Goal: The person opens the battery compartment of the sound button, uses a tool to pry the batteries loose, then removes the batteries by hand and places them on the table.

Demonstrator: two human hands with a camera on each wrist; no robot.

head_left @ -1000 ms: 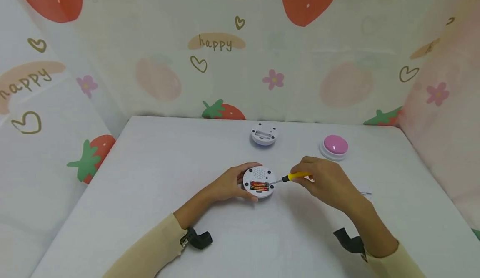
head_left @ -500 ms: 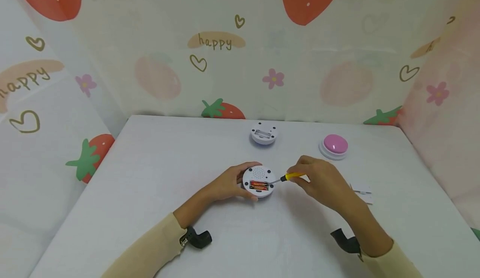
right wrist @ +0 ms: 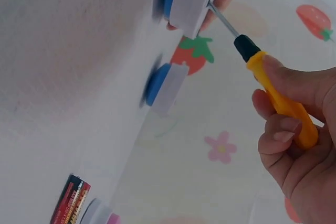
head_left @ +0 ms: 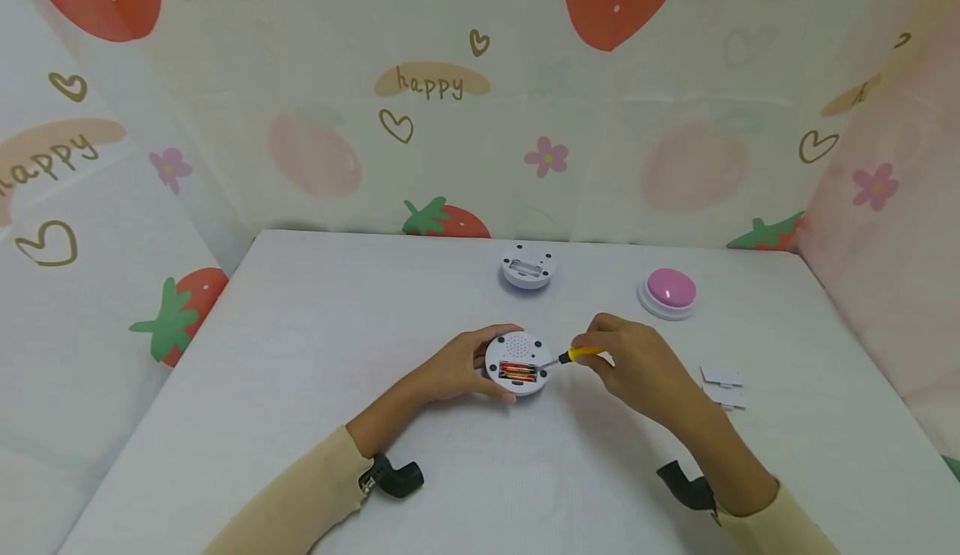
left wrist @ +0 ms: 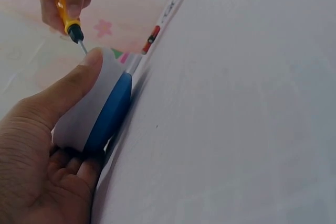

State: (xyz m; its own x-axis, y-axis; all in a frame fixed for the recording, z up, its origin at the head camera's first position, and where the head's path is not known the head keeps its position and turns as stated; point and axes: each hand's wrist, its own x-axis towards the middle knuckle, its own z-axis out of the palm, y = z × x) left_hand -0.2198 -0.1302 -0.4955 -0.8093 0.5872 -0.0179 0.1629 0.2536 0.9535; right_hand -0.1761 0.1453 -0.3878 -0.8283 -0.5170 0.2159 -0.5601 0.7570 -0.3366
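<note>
My left hand (head_left: 453,367) grips a round push-button (head_left: 517,347), its perforated white underside up and its blue side (left wrist: 110,116) toward the table. Two red batteries (head_left: 518,372) lie in its uncovered compartment. In my right hand (head_left: 637,363) is a screwdriver (head_left: 583,354) with a yellow handle and black collar, pinched between thumb and fingers. Its metal tip meets the underside at the right end of the compartment. The right wrist view shows the shaft (right wrist: 224,19) slanting into a small hole near the rim.
Behind stands another upturned push-button (head_left: 527,270) with a bare battery slot. A pink-topped button (head_left: 670,292) sits at back right. Small white covers (head_left: 723,387) lie beside my right forearm. A loose battery (right wrist: 71,200) shows near the pink button in the right wrist view.
My right hand has shifted slightly left with the screwdriver, its tip staying at the same spot. The white covers have come out from behind my forearm. My left hand has kept still.
</note>
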